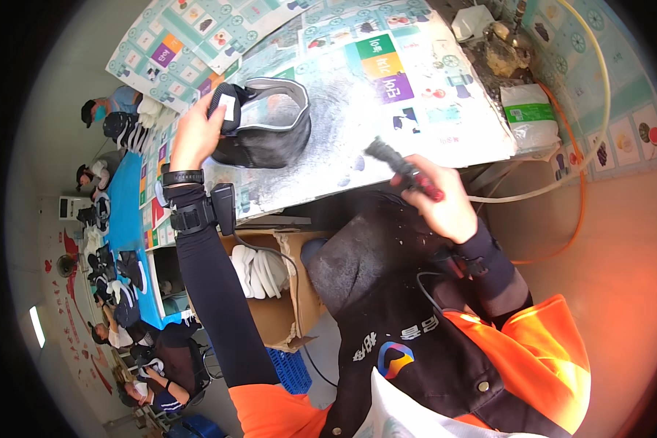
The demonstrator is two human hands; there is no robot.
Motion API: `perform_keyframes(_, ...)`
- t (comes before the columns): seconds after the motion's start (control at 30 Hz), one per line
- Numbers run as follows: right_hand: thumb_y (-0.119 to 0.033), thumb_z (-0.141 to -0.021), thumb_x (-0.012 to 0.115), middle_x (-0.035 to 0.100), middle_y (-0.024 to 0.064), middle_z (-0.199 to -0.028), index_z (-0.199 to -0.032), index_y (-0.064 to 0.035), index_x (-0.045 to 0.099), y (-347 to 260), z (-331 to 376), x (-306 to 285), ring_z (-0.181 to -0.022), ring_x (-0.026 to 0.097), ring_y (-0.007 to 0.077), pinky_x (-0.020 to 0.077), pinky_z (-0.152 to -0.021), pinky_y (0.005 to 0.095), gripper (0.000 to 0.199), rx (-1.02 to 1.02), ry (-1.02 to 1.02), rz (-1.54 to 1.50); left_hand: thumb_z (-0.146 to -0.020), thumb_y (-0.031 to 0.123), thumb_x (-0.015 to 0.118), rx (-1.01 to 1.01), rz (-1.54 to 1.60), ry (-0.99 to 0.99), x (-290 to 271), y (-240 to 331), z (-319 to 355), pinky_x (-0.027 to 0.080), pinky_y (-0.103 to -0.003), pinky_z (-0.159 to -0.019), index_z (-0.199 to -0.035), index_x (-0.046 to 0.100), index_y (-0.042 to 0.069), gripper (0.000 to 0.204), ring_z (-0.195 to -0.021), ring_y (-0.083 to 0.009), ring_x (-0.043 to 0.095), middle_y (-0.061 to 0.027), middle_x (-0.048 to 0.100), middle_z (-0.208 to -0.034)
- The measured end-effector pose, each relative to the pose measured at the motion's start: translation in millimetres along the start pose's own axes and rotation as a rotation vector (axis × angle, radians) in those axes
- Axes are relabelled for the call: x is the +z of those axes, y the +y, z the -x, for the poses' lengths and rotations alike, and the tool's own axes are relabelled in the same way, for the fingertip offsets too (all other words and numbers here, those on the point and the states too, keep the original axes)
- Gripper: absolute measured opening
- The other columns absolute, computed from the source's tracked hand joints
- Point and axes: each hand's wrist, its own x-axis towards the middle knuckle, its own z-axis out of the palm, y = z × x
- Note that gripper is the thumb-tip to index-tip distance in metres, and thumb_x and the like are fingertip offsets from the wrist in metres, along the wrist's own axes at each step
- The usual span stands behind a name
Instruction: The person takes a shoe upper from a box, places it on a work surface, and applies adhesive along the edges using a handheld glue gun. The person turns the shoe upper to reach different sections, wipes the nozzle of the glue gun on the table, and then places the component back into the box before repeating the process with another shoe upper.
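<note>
On the covered worktable, a black shoe upper [270, 142] with a grey-edged opening stands near the left side. My left hand [197, 135] is closed on its tongue [230, 106], where a white label shows. To the right, apart from the shoe upper, my right hand [445, 201] grips a dark brush-like tool with red on its handle [394, 162]. The tool points up and left over the table's near edge and is blurred, so its exact kind is unclear. A pale hose [518, 198] runs up to my right hand; I cannot tell whether it joins the tool.
Printed sheets [445, 87] cover the worktable, smudged dark around the shoe upper. A white-and-green packet [529, 117] lies at the right edge, by an orange cord [577, 146]. Below stands a cardboard box [270, 321] with white pieces. Several people sit along a blue table [128, 197] at left.
</note>
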Motion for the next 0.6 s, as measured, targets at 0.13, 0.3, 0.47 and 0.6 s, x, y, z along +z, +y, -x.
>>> perform_keyframes(0.13, 0.0, -0.082, 0.065, 0.069, 0.0112, -0.085, -0.106, -0.0033, 0.066, -28, -1, -21, -0.083, 0.07, 0.0213, 0.0536, -0.081, 0.0339, 0.025, 0.111, -0.014, -0.07, -0.104, 0.026, 0.065, 0.243, -0.258, -0.07, -31, 21, -19, 0.052, -0.037, -0.099, -0.137, 0.064, -0.001, 0.043, -0.11, -0.0292, 0.071, -0.0199, 0.075, -0.121)
perform_keyframes(0.3, -0.002, -0.08, 0.068, 0.066, 0.0242, -0.088, -0.11, 0.0003, 0.063, -31, 5, -6, -0.085, 0.067, 0.048, 0.0537, -0.074, 0.0445, 0.031, -0.156, -0.311, 0.093, -0.104, 0.029, 0.065, 0.197, -0.319, -0.328, -1, 14, -32, 0.05, -0.036, -0.101, -0.134, 0.065, -0.001, 0.042, -0.115, -0.0284, 0.069, -0.0186, 0.073, -0.125)
perform_keyframes(0.47, -0.002, -0.081, 0.068, 0.067, 0.0252, -0.089, -0.111, 0.0021, 0.061, -21, 9, -4, -0.086, 0.067, 0.0479, 0.0538, -0.074, 0.0454, 0.031, -0.109, -0.23, 0.095, -0.104, 0.026, 0.067, 0.221, -0.301, -0.267, 13, -19, -40, 0.05, -0.036, -0.1, -0.133, 0.066, 0.0, 0.04, -0.113, -0.0268, 0.068, -0.0176, 0.073, -0.124)
perform_keyframes(0.6, -0.001, -0.081, 0.068, 0.065, 0.0245, -0.085, -0.109, 0.0012, 0.061, -21, 8, 0, -0.081, 0.067, 0.0474, 0.0528, -0.071, 0.0456, 0.03, -0.149, -0.356, 0.065, -0.104, 0.024, 0.067, 0.193, -0.274, -0.363, 13, -13, -43, 0.051, -0.035, -0.099, -0.134, 0.066, 0.0, 0.038, -0.111, -0.0265, 0.069, -0.0171, 0.074, -0.121)
